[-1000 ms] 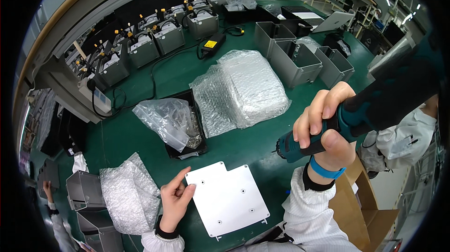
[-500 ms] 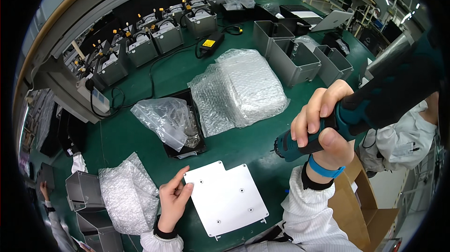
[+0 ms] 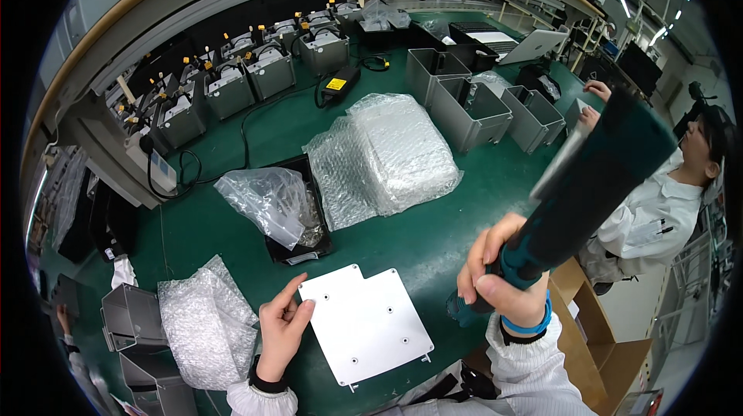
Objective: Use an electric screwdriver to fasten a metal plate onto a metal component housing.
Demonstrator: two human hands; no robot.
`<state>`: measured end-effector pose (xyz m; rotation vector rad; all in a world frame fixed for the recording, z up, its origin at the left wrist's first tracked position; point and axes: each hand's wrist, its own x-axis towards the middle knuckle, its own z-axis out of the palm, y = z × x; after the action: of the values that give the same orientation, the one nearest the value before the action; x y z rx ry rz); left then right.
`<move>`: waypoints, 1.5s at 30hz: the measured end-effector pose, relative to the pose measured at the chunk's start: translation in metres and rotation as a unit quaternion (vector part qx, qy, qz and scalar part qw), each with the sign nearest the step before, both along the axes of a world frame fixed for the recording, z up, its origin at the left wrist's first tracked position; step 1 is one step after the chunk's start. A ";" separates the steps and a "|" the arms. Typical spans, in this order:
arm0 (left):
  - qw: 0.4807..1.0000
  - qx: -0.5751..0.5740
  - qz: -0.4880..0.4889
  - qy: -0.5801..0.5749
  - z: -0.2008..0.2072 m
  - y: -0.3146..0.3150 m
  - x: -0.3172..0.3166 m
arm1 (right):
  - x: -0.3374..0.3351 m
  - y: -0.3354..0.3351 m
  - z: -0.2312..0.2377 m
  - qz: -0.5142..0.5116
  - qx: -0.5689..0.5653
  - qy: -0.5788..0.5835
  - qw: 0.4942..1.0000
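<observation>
At the near middle of the bench lies a flat white metal plate [image 3: 365, 331] with a stepped top edge, small screw holes and little tabs along its near side. My left hand [image 3: 282, 331] grips its upper left corner, thumb on top and fingers along the edge. To the right, my right hand [image 3: 503, 280] is wrapped round a teal and black cordless screwdriver [image 3: 588, 191]. The tool's thick body slants up to the right; its front end points down left, beside the plate and apart from it. Its tip is blurred.
A black tray [image 3: 313, 242] with a plastic bag [image 3: 267, 203] and small metal parts sits beyond the plate. Bubble wrap [image 3: 406, 149] lies behind it, more bubble wrap [image 3: 207, 323] at left. Grey housings [image 3: 472, 114] stand at back right. A co-worker [image 3: 646, 207] is at the right.
My right hand has moved down and slightly left with the screwdriver, which now stands more upright. My left hand stays on the plate. At the right, the co-worker's head and hands have come into view.
</observation>
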<state>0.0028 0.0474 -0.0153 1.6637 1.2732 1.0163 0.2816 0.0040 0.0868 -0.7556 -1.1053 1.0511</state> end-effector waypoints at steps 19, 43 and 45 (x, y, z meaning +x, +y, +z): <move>1.000 -0.004 -0.009 -0.007 -0.001 0.001 0.004 | -0.032 -0.035 -0.023 -0.008 0.020 -0.227 0.974; 0.894 -0.126 0.152 -0.403 0.041 0.013 -0.036 | -0.013 -0.043 -0.006 -0.053 0.041 -0.041 0.997; 0.897 -0.095 0.162 -0.401 0.055 0.010 -0.034 | -0.010 -0.045 -0.004 -0.058 0.058 -0.036 0.996</move>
<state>-0.0314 0.0577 0.0398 0.7306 1.0313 1.5101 0.2716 -0.0405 0.0828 -0.7599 -1.1597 0.8603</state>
